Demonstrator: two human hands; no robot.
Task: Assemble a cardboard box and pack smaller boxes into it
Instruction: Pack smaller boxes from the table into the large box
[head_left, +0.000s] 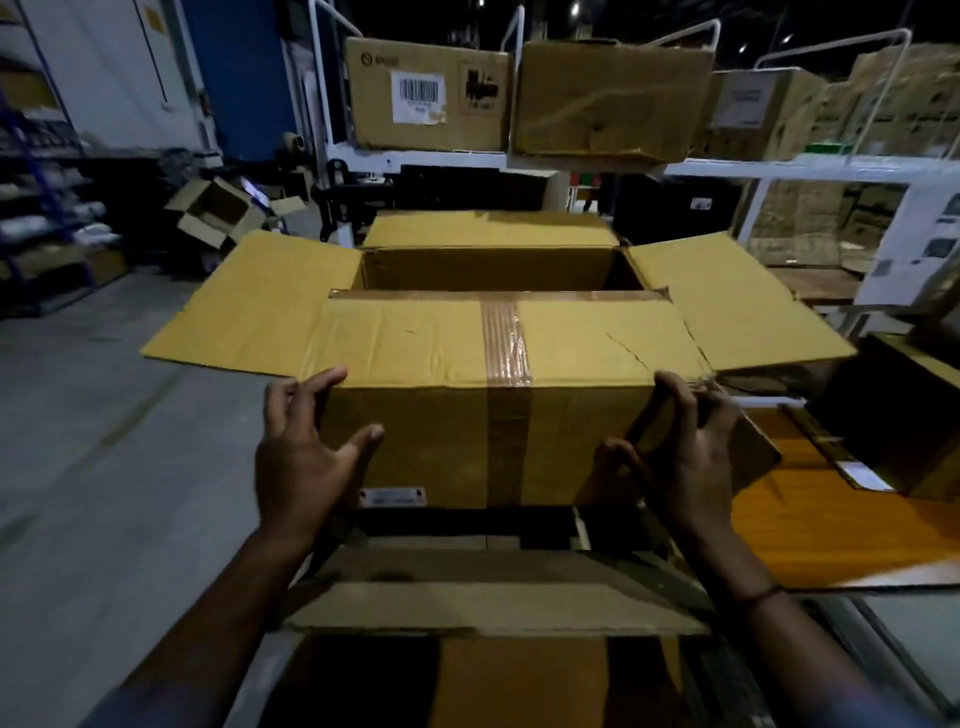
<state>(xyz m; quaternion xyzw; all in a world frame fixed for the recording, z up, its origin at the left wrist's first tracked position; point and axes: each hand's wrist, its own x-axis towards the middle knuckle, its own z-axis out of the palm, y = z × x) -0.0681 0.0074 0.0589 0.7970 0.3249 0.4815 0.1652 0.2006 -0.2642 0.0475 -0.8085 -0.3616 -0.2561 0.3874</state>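
The creased cardboard box (431, 436) stands before the person, side flaps splayed, glossy tape (506, 343) crossing its near flap. The left hand (301, 457) presses its left corner, fingers spread. The right hand (691, 452) clasps the torn right corner.

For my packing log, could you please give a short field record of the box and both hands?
box: cardboard box, top partly open
near flap: folded in, tape across it
side flaps: left flap and right flap spread outward
left hand: spread against near left corner
right hand: grips near right corner
contents: not visible
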